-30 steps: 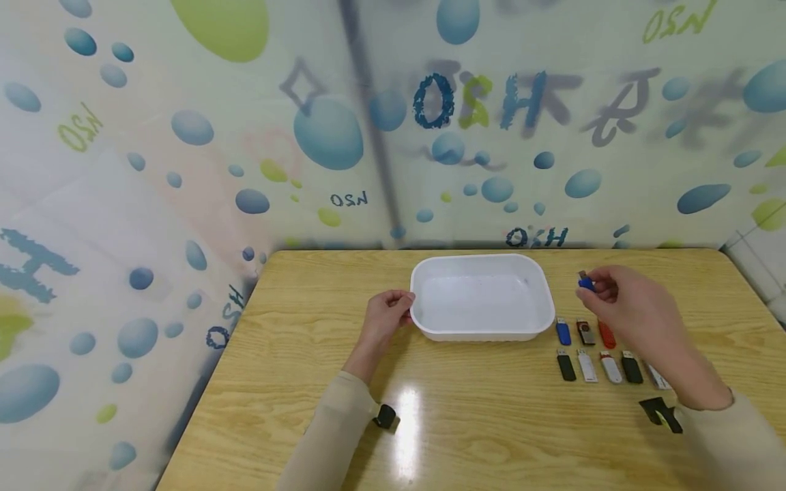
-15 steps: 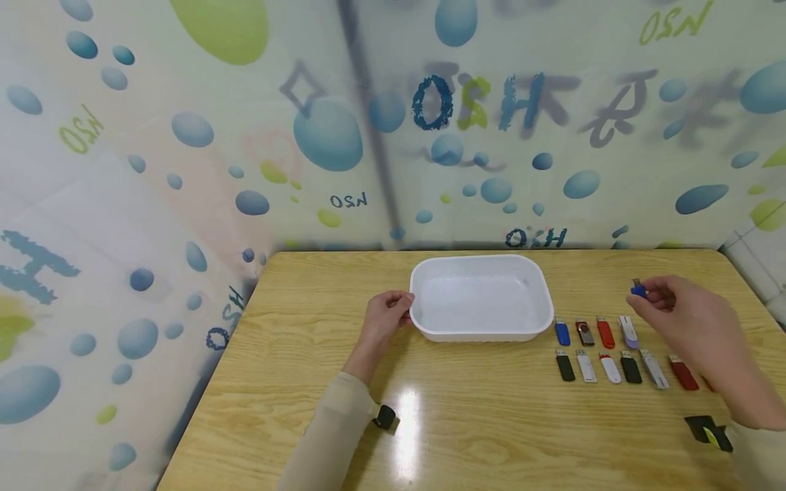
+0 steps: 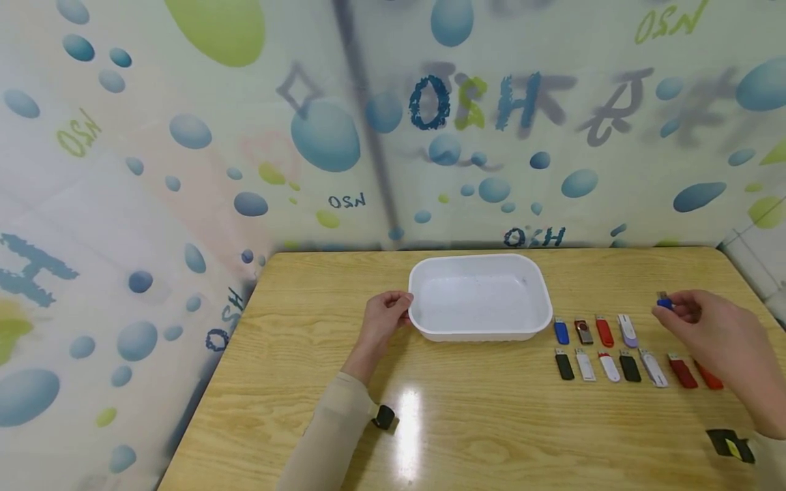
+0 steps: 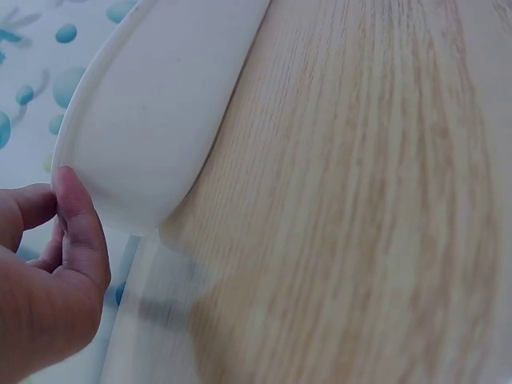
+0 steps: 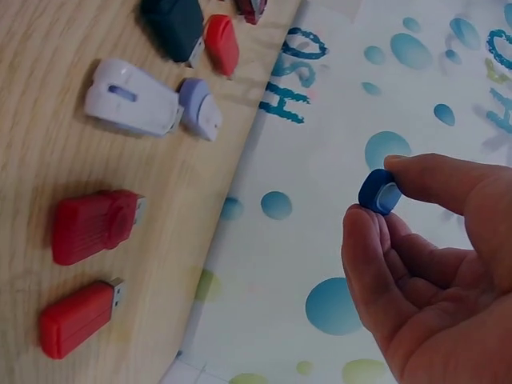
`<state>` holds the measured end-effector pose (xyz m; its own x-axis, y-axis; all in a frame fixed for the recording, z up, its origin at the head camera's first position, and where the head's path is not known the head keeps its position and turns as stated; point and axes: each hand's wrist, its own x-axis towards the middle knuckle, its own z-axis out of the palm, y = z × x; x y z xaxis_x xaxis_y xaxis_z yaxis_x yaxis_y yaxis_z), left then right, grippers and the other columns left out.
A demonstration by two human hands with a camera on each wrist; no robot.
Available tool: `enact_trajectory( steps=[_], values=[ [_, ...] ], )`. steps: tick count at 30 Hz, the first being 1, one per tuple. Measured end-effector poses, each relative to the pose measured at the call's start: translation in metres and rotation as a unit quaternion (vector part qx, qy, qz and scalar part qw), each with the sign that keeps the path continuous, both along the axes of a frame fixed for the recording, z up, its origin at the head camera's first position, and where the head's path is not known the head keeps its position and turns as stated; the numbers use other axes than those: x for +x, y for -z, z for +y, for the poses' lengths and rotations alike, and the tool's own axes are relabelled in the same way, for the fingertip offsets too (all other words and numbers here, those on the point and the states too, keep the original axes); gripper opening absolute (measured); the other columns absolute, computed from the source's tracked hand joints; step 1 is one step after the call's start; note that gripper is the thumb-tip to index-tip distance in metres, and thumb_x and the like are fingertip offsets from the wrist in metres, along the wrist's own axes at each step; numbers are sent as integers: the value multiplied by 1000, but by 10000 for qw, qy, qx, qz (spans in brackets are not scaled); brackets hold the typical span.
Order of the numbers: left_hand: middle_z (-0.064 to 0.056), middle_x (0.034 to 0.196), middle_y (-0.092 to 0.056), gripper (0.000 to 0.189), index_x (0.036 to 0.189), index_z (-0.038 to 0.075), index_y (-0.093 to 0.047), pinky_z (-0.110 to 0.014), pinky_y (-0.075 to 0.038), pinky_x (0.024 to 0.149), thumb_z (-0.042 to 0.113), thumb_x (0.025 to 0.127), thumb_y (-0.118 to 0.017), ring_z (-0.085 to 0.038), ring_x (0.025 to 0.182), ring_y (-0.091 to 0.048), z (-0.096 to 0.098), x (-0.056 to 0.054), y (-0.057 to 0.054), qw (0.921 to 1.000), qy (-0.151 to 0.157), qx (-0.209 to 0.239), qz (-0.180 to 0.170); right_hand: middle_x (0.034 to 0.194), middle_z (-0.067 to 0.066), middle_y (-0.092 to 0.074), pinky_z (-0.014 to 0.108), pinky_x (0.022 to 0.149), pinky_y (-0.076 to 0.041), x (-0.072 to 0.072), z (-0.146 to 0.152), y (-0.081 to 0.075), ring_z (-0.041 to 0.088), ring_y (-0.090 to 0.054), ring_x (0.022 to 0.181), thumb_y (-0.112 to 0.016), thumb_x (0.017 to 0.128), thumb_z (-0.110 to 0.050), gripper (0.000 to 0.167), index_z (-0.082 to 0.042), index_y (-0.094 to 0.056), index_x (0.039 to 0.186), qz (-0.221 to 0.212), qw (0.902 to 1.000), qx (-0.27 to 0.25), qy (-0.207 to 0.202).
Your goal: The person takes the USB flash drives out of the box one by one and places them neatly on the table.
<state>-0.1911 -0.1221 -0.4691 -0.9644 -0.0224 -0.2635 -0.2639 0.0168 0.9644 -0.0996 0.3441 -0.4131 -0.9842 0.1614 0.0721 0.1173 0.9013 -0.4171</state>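
My left hand (image 3: 385, 317) pinches the left rim of a white plastic tray (image 3: 479, 336); in the left wrist view, thumb and fingers meet at the edge of the tray (image 4: 152, 104). Between thumb and fingertips my right hand (image 3: 724, 334) holds a blue USB flash drive (image 3: 664, 301), lifted above the table at the right. End-on, the blue drive (image 5: 380, 190) shows in the right wrist view. Below and left of that hand lie two rows of USB flash drives, among them a white-and-lilac one (image 3: 628, 331) and a dark red one (image 3: 682, 372).
A red drive (image 3: 709, 375) at the near row's right end is partly hidden by my right hand. At the rows' left end lie a blue drive (image 3: 561, 331) and a black one (image 3: 564, 365). Behind the wooden table (image 3: 491, 423) hangs a patterned curtain (image 3: 393, 136).
My right hand has moved right and a little nearer with the blue USB flash drive, uncovering the white-and-lilac drive and the red ones. My left hand stays on the tray.
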Motion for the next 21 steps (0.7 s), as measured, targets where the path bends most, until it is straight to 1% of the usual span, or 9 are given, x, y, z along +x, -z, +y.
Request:
enact_trajectory(
  steps=[3,6,10,13,16,21],
  values=[
    [-12,94,-68,27,117,-8,-67,-23,-58,69,16,102,-68,-16,77,-65,0,0,-1,10000,-17,19,-2,87,27,-64,48,60,-51,0,3,4,41,-62,77,-68,102,-25,45,17,-56,109,-115,9999,24,58],
    [-13,94,-68,27,117,-8,-67,-22,-58,68,15,102,-68,-15,77,-65,1,0,-1,10000,-38,16,0,87,27,-64,49,60,-50,0,7,8,39,-62,75,-69,101,-23,45,19,-55,110,-249,9996,88,21],
    [-16,98,-69,28,118,-8,-67,-22,-58,69,16,102,-68,-15,78,-65,0,0,0,10000,-25,5,4,85,23,-64,39,53,-47,-3,12,13,30,-60,67,-69,101,-22,46,20,-56,111,-405,9989,148,-175],
    [-18,101,-70,28,118,-7,-67,-24,-59,71,17,103,-67,-16,79,-65,-1,0,1,10000,-1,-24,-3,84,21,-65,33,50,-43,-5,15,18,25,-58,65,-68,101,-23,46,20,-56,111,-554,9980,146,-259],
    [-21,103,-70,29,118,-7,-67,-24,-59,71,17,103,-67,-18,81,-66,-1,0,1,10000,8,-16,-11,84,19,-64,32,50,-43,-7,17,22,23,-55,62,-67,101,-24,47,20,-56,112,-751,9967,151,-284],
    [-24,107,-69,30,120,-7,-66,-25,-59,71,17,103,-68,-19,81,-66,0,0,0,10000,23,21,-10,78,15,-61,33,48,-42,-10,18,29,22,-51,57,-68,100,-20,43,20,-56,111,-878,9952,276,-325]
  ],
)
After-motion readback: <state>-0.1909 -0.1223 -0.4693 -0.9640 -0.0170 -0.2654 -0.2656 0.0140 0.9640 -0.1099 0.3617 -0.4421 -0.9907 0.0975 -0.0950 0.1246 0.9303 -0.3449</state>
